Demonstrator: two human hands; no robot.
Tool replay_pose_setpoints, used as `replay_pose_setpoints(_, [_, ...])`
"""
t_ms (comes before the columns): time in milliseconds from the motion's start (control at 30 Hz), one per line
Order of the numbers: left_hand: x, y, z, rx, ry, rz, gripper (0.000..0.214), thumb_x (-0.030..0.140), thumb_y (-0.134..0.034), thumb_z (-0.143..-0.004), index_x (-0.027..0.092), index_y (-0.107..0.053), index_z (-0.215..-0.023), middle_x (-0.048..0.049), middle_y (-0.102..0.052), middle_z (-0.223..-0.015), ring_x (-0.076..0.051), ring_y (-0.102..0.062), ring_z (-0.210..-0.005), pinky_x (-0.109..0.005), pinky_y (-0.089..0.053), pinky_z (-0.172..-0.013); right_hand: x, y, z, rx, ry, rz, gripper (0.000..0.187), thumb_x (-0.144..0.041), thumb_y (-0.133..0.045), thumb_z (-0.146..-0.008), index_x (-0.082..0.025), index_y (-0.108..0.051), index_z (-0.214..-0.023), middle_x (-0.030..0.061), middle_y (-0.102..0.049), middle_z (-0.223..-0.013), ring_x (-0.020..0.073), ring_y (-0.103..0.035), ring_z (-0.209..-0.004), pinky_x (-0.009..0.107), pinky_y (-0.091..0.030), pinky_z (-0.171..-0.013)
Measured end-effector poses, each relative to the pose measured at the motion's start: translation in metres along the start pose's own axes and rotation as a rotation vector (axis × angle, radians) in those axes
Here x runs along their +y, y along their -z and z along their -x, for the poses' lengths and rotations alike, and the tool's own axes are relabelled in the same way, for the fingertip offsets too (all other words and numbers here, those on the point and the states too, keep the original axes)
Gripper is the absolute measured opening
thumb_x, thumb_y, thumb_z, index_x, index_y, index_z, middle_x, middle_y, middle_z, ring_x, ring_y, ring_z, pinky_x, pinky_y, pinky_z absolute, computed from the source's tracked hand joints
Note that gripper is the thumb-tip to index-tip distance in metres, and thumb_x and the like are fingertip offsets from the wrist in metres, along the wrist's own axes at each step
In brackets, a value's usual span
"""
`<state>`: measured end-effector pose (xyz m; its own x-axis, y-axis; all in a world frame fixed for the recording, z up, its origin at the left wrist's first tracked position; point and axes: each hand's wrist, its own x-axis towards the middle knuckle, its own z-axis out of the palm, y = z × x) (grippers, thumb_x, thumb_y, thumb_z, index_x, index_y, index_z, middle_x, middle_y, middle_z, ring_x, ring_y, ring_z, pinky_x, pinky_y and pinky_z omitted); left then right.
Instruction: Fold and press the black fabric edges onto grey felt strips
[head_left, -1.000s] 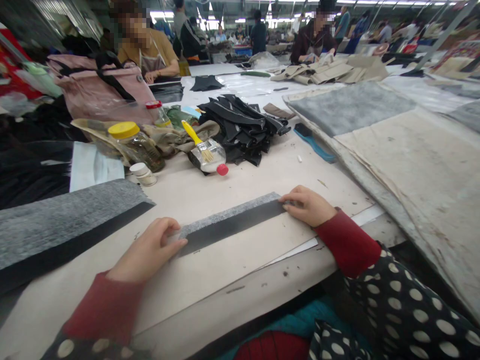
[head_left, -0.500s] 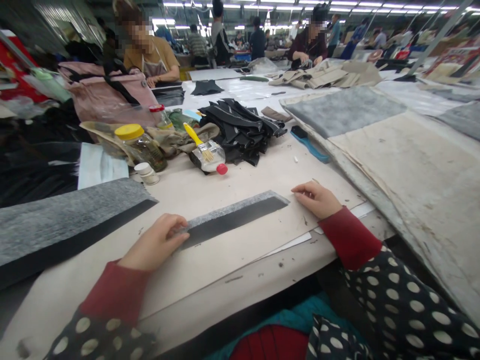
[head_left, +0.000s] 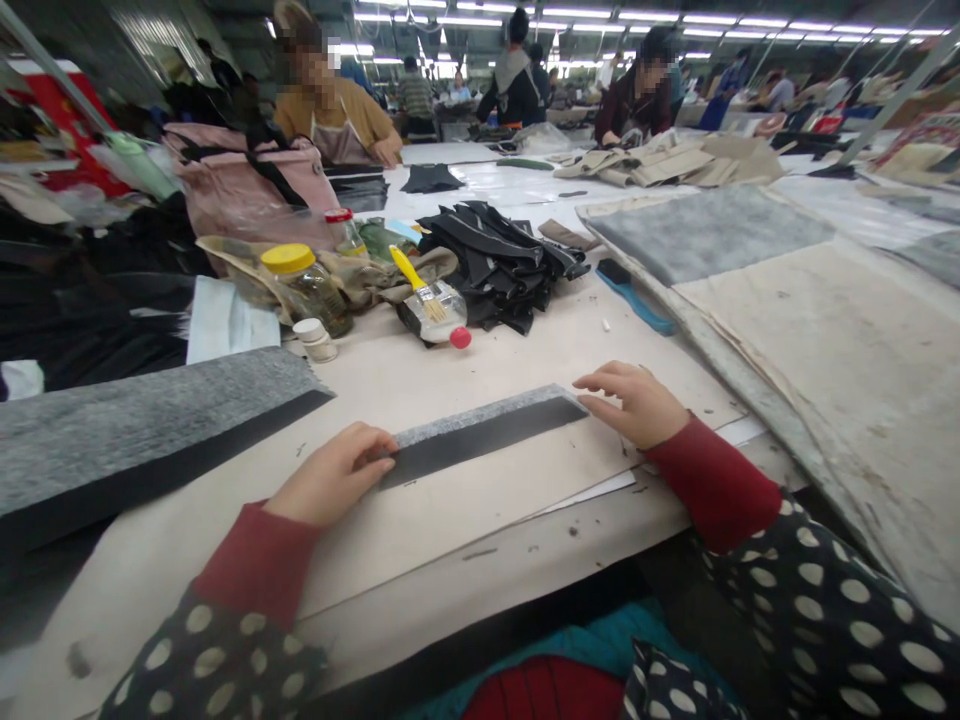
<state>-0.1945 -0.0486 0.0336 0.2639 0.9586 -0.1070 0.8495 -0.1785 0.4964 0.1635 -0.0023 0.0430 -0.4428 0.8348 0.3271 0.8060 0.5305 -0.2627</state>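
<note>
A narrow strip of material (head_left: pixel 487 436), black along its near side and speckled grey along its far side, lies flat on the pale table sheet. My left hand (head_left: pixel 341 470) has its thumb and fingers closed on the strip's left end. At the right end is my right hand (head_left: pixel 630 402), thumb and fingers apart, with nothing seen between them. Its fingertips are right by the strip's corner; whether they touch it I cannot tell. Left of my left hand lies a stack of larger grey pieces (head_left: pixel 157 430) with a black border.
Beyond the strip are a yellow-handled brush (head_left: pixel 420 282) on a plastic bottle, a yellow-lidded jar (head_left: pixel 304 285), a small white bottle (head_left: pixel 315 342) and a heap of black pieces (head_left: pixel 499 265). A blue-handled brush (head_left: pixel 637 298) lies beside thick layered sheets (head_left: pixel 825 310). Co-workers stand farther back.
My right hand's fingers have spread apart and come closer to the strip's right end. My left hand keeps its hold on the left end. The whole view has shifted slightly.
</note>
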Motion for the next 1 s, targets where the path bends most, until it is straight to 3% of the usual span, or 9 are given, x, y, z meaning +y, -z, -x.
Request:
replay_pose_setpoints(200, [0.003, 0.002, 0.002, 0.005, -0.004, 0.010, 0.020, 0.032, -0.046, -0.073, 0.019, -0.056, -0.083, -0.0017, -0.050, -0.079, -0.014, -0.048, -0.069, -0.026, -0.039, -0.064, -0.030, -0.026, -0.001, -0.077, 0.203, 0.053, 0.029, -0.026, -0.039, -0.083, -0.013, -0.061, -0.098, 0.0096, -0.059, -0.092, 0.0173, -0.051, -0.083, 0.030, -0.043, -0.078])
replay_pose_setpoints(333, [0.000, 0.004, 0.003, 0.006, -0.012, 0.025, 0.019, 0.031, -0.048, -0.073, 0.019, -0.058, -0.085, -0.0016, -0.049, -0.080, -0.014, -0.049, -0.071, -0.026, -0.040, -0.066, -0.037, -0.036, -0.002, -0.123, 0.203, 0.114, 0.033, -0.030, -0.038, -0.084, -0.012, -0.060, -0.100, 0.0102, -0.058, -0.095, 0.0184, -0.051, -0.085, 0.032, -0.043, -0.080])
replay_pose_setpoints(633, [-0.017, 0.019, 0.013, -0.107, -0.075, 0.067, 0.027, 0.027, -0.049, -0.074, 0.022, -0.060, -0.099, -0.0039, -0.050, -0.092, -0.015, -0.050, -0.082, -0.025, -0.039, -0.074, -0.033, -0.036, -0.004, -0.131, 0.217, 0.145, 0.034, -0.033, -0.038, -0.083, -0.013, -0.062, -0.097, 0.0096, -0.059, -0.093, 0.0190, -0.053, -0.083, 0.033, -0.043, -0.078])
replay_pose_setpoints(800, [-0.034, 0.034, 0.028, -0.011, 0.032, 0.037, 0.023, 0.030, -0.049, -0.074, 0.017, -0.062, -0.089, -0.0035, -0.054, -0.086, -0.015, -0.052, -0.080, -0.026, -0.040, -0.074, -0.032, -0.038, -0.005, -0.144, 0.243, 0.163, 0.033, -0.034, -0.038, -0.083, -0.014, -0.061, -0.096, 0.0091, -0.059, -0.093, 0.0191, -0.053, -0.081, 0.034, -0.044, -0.076])
replay_pose_setpoints(900, [-0.026, 0.033, 0.025, 0.075, 0.084, 0.004, 0.024, 0.032, -0.049, -0.074, 0.016, -0.060, -0.089, -0.0033, -0.055, -0.083, -0.014, -0.052, -0.073, -0.026, -0.041, -0.069, -0.034, -0.039, -0.006, -0.136, 0.209, 0.152, 0.031, -0.035, -0.040, -0.082, -0.014, -0.058, -0.095, 0.0089, -0.057, -0.092, 0.0187, -0.053, -0.081, 0.033, -0.044, -0.075])
replay_pose_setpoints(1000, [-0.009, 0.021, 0.014, 0.140, 0.020, -0.032, 0.031, 0.034, -0.049, -0.075, 0.016, -0.057, -0.098, -0.0052, -0.055, -0.091, -0.016, -0.052, -0.078, -0.027, -0.041, -0.072, -0.037, -0.036, -0.004, -0.100, 0.134, 0.139, 0.029, -0.033, -0.042, -0.080, -0.012, -0.054, -0.096, 0.0111, -0.053, -0.098, 0.0180, -0.053, -0.081, 0.031, -0.046, -0.074])
